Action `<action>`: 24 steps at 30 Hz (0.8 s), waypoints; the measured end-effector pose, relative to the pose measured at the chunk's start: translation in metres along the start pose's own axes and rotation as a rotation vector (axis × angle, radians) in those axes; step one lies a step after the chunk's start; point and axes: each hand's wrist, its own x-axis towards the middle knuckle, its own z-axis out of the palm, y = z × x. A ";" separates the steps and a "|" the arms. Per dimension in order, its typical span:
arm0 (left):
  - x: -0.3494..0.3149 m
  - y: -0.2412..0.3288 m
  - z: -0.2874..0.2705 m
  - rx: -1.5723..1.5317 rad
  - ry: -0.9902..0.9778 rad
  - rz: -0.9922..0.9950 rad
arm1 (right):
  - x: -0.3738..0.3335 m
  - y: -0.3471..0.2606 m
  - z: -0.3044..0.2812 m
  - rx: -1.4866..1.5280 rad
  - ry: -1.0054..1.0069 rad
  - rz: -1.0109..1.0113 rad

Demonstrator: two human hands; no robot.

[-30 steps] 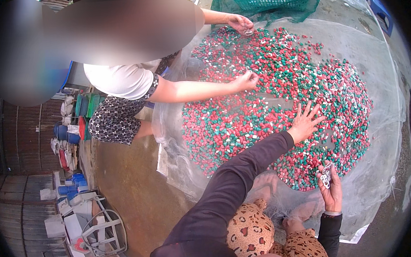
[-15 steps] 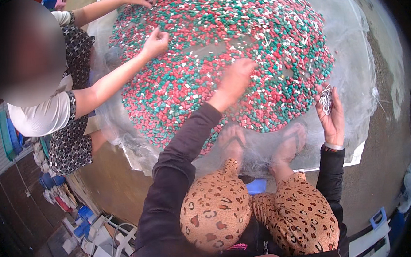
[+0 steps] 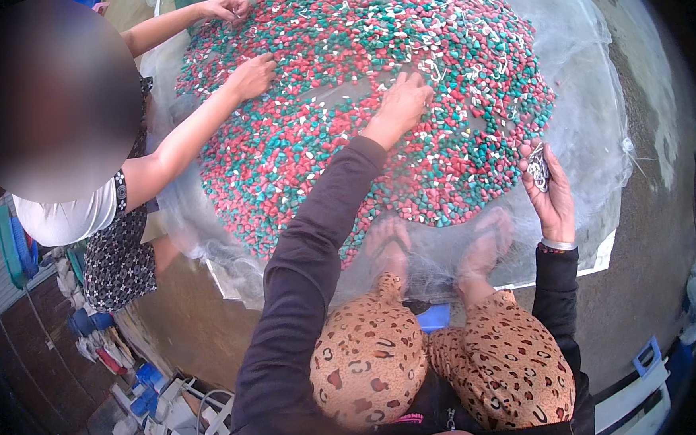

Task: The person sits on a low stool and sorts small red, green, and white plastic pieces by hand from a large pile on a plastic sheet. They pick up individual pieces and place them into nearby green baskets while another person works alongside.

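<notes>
A broad heap of small red, green and white pieces (image 3: 295,141) lies spread before me, with thin white loops scattered over its far right part. My left hand (image 3: 402,105) reaches into the middle of it, fingers bent together and pointing down; whatever is between the fingertips is hidden. Out at the heap's right edge, my right hand (image 3: 552,197) is turned palm up. A bunch of thin white loops (image 3: 538,167) rests in it, with the fingers curled round.
A translucent sheet (image 3: 589,123) lies beneath the heap. At the left a co-worker's two hands, one farther (image 3: 228,9) and one nearer (image 3: 253,76), work over the pieces. My feet (image 3: 387,239) stand at the near edge. White and blue items (image 3: 164,404) crowd the lower left.
My left hand has moved slightly farther into the heap. My right hand still holds the loops. The co-worker's nearer hand has shifted a little left, and its fingers have lowered.
</notes>
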 end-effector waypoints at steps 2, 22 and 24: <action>-0.001 -0.002 0.004 -0.002 0.010 -0.029 | 0.000 0.000 0.001 0.014 -0.008 0.013; -0.005 0.003 -0.055 -0.642 0.075 -0.252 | 0.000 0.005 0.009 0.033 -0.087 0.069; 0.013 0.000 -0.048 -0.482 0.114 -0.158 | 0.000 0.005 0.007 0.032 -0.081 0.073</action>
